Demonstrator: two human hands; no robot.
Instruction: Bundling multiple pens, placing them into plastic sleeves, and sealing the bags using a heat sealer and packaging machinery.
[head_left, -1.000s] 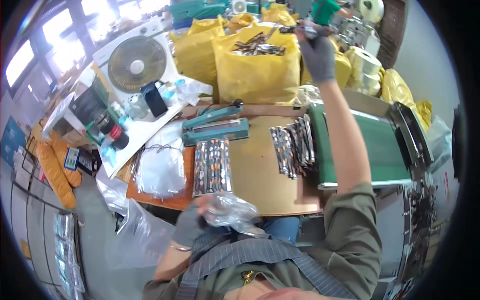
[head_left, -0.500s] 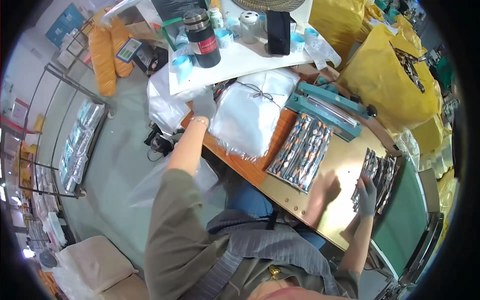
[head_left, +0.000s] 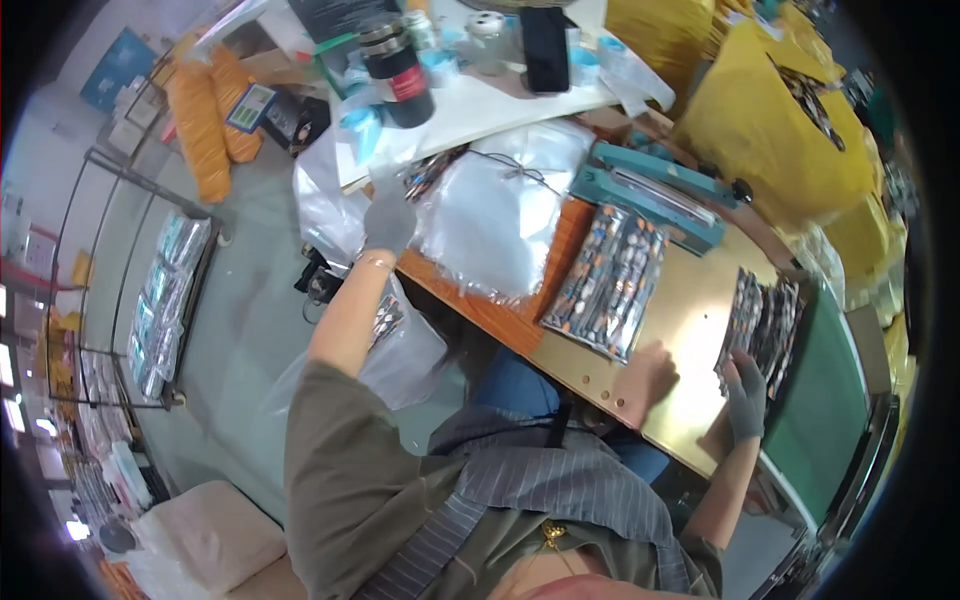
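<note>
My left hand (head_left: 388,220), in a grey glove, is beside the table's left edge, over crumpled clear plastic (head_left: 325,195); its fingers are blurred. Just right of it lies a small dark patterned bundle (head_left: 432,175), partly under a stack of clear plastic bags (head_left: 495,220). My right hand (head_left: 745,400), also gloved, has its fingers stretched apart at the near edge of loose dark patterned strips (head_left: 765,325). Between the hands lies a flat pack of similar strips (head_left: 608,283) in clear film. Below my left forearm hangs a clear plastic bag (head_left: 410,365) with patterned pieces showing.
A green bag sealer (head_left: 650,195) stands behind the flat pack. The white shelf (head_left: 480,125) holds a flask (head_left: 396,75), a phone (head_left: 545,50) and tape rolls. Yellow sacks (head_left: 770,150) crowd the far right. A wire rack (head_left: 110,270) with packs stands left.
My left hand has drawn back slightly leftward and toward me. My right hand has slid toward the near edge of the loose strips. Patterned pieces now show below my left forearm.
</note>
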